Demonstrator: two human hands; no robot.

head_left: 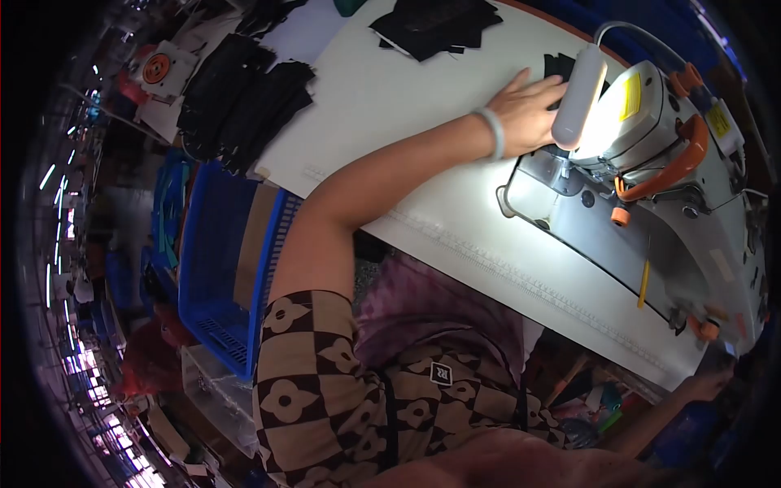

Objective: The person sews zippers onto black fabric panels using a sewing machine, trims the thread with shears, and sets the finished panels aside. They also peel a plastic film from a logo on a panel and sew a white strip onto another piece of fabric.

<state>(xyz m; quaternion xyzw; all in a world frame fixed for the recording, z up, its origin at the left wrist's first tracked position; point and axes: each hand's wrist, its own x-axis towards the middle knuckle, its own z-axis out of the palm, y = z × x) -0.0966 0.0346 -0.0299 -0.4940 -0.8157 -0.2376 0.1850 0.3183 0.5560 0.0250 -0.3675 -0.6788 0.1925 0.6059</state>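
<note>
My left hand, with a pale band at its wrist, lies with its fingers spread at the left side of the sewing machine. Its fingertips touch a black fabric piece, part of which is under the hand and the machine's white lamp. My right hand is at the far right, by the table's corner, against a dark object. That hand is small and dim, and its fingers cannot be made out.
Black fabric pieces lie at the table's back, and larger piles at the left. A blue basket stands beside the white table. A yellow stick-like item lies on the machine bed. An orange lever sticks out from the machine.
</note>
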